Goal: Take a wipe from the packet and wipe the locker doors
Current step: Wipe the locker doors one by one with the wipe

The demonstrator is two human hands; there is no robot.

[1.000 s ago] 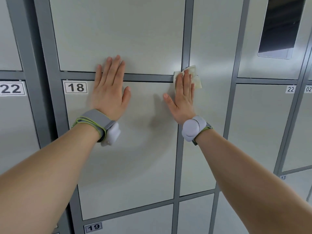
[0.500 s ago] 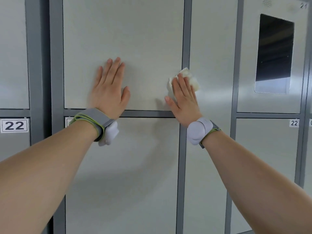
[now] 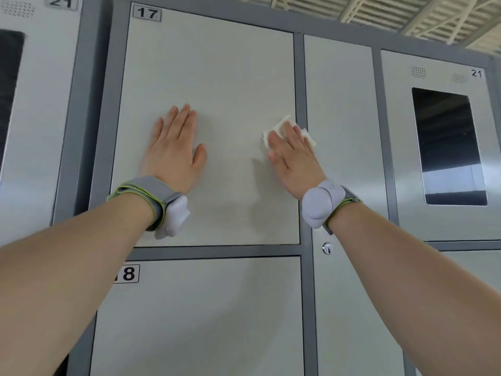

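Note:
Locker door 17 (image 3: pixel 217 63) is a pale grey panel in a darker grey frame. My left hand (image 3: pixel 173 150) lies flat on its left half, fingers straight and together. My right hand (image 3: pixel 292 156) presses a crumpled white wipe (image 3: pixel 280 127) flat against the door's right edge, close to the vertical frame bar. The wipe shows above and beside my fingertips. Locker door 18 (image 3: pixel 203 316) is below. No packet of wipes is in view.
A narrow tall door (image 3: pixel 341 131) with a small round keyhole (image 3: pixel 327 248) stands to the right. Farther right a panel marked 21 holds a dark screen (image 3: pixel 448 147). Another panel marked 21 (image 3: pixel 32 104) is at the left. Ceiling slats show at the top right.
Both hands have moved up from door 18's top edge onto door 17, the right hand sliding the wipe upward. The view has tilted up, showing the locker's top and the ceiling.

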